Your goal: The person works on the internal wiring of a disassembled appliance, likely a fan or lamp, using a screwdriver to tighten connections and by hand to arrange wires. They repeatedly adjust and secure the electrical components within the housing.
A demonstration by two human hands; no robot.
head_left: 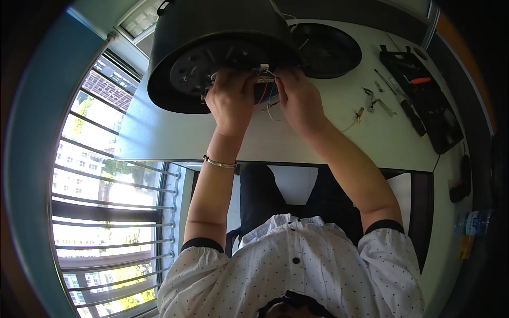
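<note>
A large black round appliance housing (222,40) lies on its side at the far left of the table, its open end facing me. My left hand (230,98) is at that opening, fingers bent together beside a small white connector part (263,69); what they grip is hidden. Close to its right, my right hand (299,98) pinches a thin white wire (271,74) by the connector. Below the fingers hang a red wire (262,94) and a loose pale wire (271,112).
A black round cover (328,53) lies behind my right hand. Farther right are small metal parts (371,100), a screwdriver (413,116) and a black tool case (424,95) with a red-handled tool. A plastic bottle (477,222) is at the right edge. Barred windows (111,212) stand left.
</note>
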